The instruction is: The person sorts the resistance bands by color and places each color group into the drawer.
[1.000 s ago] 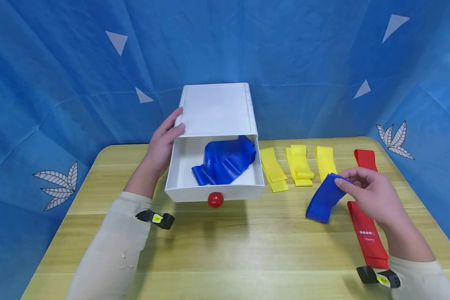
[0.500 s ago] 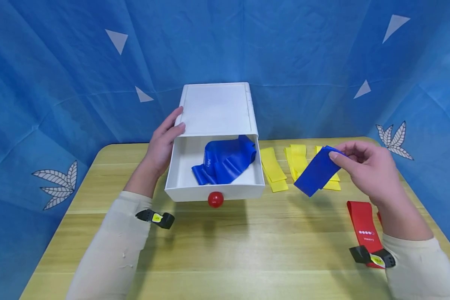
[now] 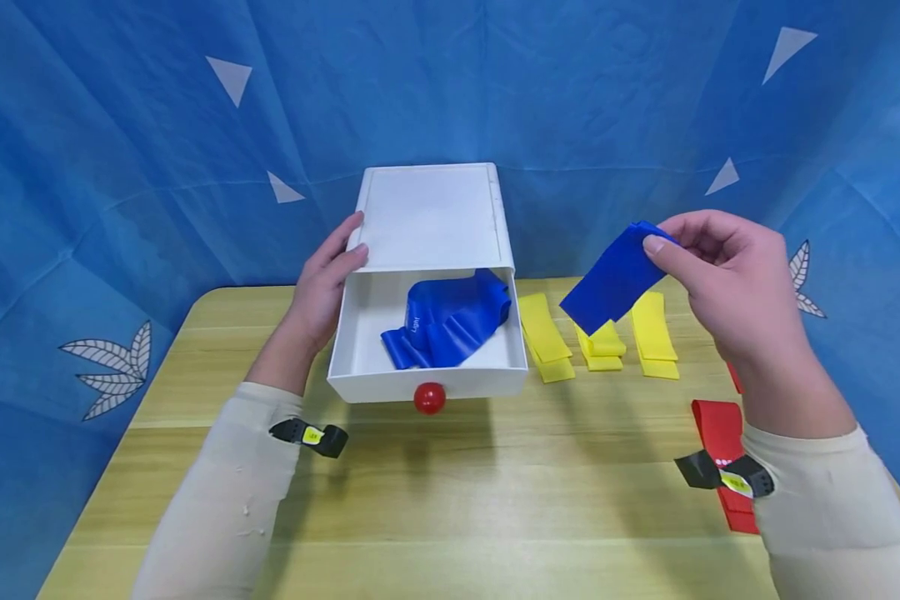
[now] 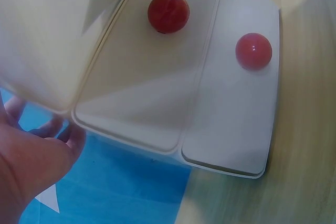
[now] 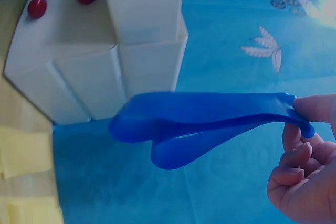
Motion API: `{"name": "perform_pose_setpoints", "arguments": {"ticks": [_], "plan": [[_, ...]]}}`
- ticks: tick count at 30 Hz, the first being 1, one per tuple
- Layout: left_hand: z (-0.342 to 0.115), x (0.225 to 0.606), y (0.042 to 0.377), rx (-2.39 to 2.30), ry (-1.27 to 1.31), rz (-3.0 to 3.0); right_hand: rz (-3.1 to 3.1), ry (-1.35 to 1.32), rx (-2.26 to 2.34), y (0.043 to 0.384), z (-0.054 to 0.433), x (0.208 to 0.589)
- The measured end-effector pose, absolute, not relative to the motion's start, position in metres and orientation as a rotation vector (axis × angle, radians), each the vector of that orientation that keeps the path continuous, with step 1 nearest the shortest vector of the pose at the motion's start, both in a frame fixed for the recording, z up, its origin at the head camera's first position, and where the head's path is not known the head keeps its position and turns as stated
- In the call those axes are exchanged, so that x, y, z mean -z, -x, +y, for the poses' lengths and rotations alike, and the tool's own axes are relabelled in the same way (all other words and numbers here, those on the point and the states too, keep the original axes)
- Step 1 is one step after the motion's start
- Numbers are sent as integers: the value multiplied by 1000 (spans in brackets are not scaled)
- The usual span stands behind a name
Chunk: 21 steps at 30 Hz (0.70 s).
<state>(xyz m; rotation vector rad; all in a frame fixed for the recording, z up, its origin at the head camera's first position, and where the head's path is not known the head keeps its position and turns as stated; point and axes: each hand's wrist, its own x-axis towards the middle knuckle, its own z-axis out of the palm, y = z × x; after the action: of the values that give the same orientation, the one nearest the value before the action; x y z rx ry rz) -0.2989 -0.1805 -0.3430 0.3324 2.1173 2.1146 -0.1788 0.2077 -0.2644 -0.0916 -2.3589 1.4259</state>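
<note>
My right hand (image 3: 727,275) pinches one end of a folded blue resistance band (image 3: 607,279) between thumb and fingers, raised above the table. In the right wrist view the band (image 5: 210,111) hangs out in a loose loop. My left hand (image 3: 322,283) rests against the left side of a white drawer cabinet (image 3: 431,217), its fingers touching the side near the top edge. The cabinet's top drawer (image 3: 375,387) is pulled out by its red knob side. Inside lies another blue resistance band (image 3: 450,321), crumpled and marked "Light".
Several folded yellow bands (image 3: 546,337) lie right of the cabinet. A red band (image 3: 720,425) lies partly under the right forearm. Two lower drawers with red knobs (image 4: 253,51) are closed. A blue curtain (image 3: 607,100) stands behind the wooden table (image 3: 510,508).
My right hand has lifted the blue band up and to the left, uncovering the rightmost yellow band. My left hand and the drawer have stayed in place.
</note>
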Motion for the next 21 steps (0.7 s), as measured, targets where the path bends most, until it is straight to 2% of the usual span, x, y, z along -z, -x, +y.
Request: {"name": "perform_pose_setpoints", "arguments": {"ticks": [12,21], "plan": [[-182,342,297,-2132,-323,2105,-2039,-231,-1722,188,160,222],[-183,342,297,-2113,-334,2126,-1971,-381,-1861,191,118,209]]}}
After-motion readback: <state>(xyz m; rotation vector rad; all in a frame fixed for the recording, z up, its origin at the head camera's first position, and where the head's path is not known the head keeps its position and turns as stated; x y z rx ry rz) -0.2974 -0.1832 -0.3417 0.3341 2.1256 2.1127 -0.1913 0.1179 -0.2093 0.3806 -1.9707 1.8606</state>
